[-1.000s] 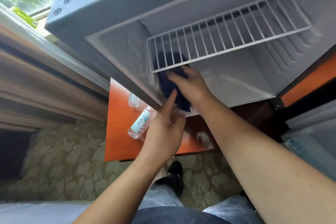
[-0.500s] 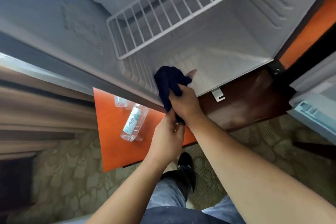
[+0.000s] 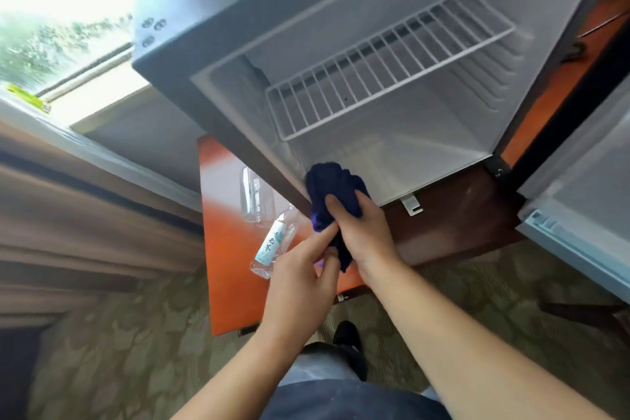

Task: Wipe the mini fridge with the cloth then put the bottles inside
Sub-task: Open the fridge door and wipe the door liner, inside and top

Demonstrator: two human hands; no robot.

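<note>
The mini fridge [image 3: 426, 153] stands open, white inside, with a wire shelf [image 3: 385, 68] across its middle. My right hand [image 3: 361, 232] grips a dark blue cloth [image 3: 332, 186] at the fridge's front left bottom corner. My left hand [image 3: 303, 280] is just below it, fingers touching the cloth's hanging end. Two clear water bottles lie on the orange table left of the fridge: one with a pale label [image 3: 272, 245], one partly behind the fridge wall [image 3: 252, 194].
The fridge door [image 3: 579, 201] hangs open at the right. The orange table [image 3: 231, 269] juts out over patterned carpet [image 3: 119, 351]. Curtains [image 3: 68, 222] and a bright window [image 3: 51, 27] are at the left. My knees and a dark shoe [image 3: 346, 334] are below.
My right hand has drawn the cloth from under the shelf out to the fridge's front left corner. My left hand stays beside it. The camera view has swung about.
</note>
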